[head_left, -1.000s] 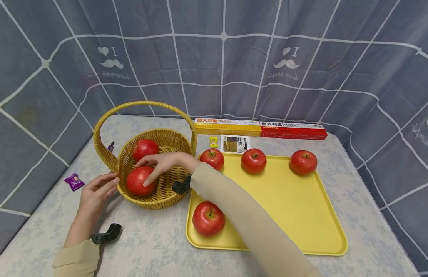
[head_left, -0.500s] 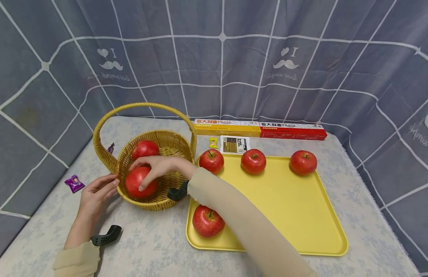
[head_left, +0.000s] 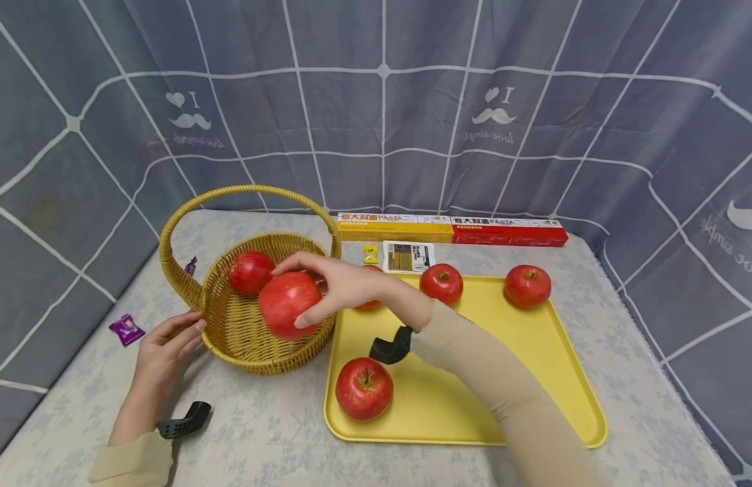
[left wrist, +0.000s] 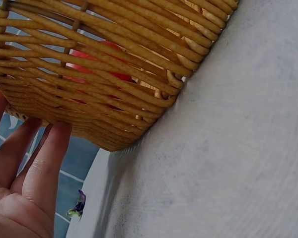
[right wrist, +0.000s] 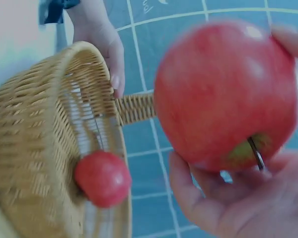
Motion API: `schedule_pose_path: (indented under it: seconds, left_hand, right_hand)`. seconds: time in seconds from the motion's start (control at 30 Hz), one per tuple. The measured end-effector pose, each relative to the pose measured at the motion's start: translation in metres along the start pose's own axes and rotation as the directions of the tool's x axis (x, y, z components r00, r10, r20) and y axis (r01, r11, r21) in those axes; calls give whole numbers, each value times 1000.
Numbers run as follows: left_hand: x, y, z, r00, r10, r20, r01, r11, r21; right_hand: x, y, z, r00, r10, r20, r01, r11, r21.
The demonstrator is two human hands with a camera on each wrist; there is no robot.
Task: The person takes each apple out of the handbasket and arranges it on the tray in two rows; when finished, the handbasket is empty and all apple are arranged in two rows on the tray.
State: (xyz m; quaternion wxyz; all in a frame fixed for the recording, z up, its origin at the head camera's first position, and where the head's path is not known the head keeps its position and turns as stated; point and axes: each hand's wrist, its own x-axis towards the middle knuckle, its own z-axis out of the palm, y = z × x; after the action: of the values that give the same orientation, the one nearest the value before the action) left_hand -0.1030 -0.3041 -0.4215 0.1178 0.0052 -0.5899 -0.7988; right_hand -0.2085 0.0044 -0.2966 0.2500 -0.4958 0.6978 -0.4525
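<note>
In the head view, my right hand (head_left: 342,287) grips a red apple (head_left: 286,308) and holds it above the right half of a wicker basket (head_left: 269,365). The right wrist view shows this apple (right wrist: 228,94) close up, stem down, with fingers and thumb around it. Another red apple (head_left: 251,273) lies inside the basket at its left. My left hand (head_left: 163,352) touches the basket's left rim beside the handle base. In the left wrist view, fairly straight fingertips of the left hand (left wrist: 30,173) rest against the basket's woven wall (left wrist: 89,89).
A yellow tray (head_left: 412,441) on the right holds several apples, one (head_left: 364,389) near its front left corner. Behind it lie two pasta boxes (head_left: 449,230), a sachet (head_left: 408,257) and a yellow-wrapped candy (head_left: 370,253). A purple candy (head_left: 126,330) lies left of the basket.
My right hand has lifted the front apple off the basket's left side and moved it right, above the basket. The left hand has stayed at the rim.
</note>
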Motion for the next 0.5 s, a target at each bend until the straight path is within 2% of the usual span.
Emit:
schedule_pose_path:
  seconds: [0.17,0.33,0.4,0.5]
  left_hand:
    - [0,0,-1,1000,-17,-7,17,1000,-1]
    - [0,1,-1,999,-37,-16,37,999,-6]
    - [0,0,-1,999,-39,-17,39,999,-5]
    - [-1,1,0,999,-46,-22,46,999,7]
  right_hand:
    - [-64,8,-14,988,9,-155,-2,999,41]
    - [-125,21,-20,972,12,-236,-7,1000,22]
    - [-147,26,-19,965,44,-260,-41,999,15]
    - [-176,34,-16,943,146,-298,-149,989,10]
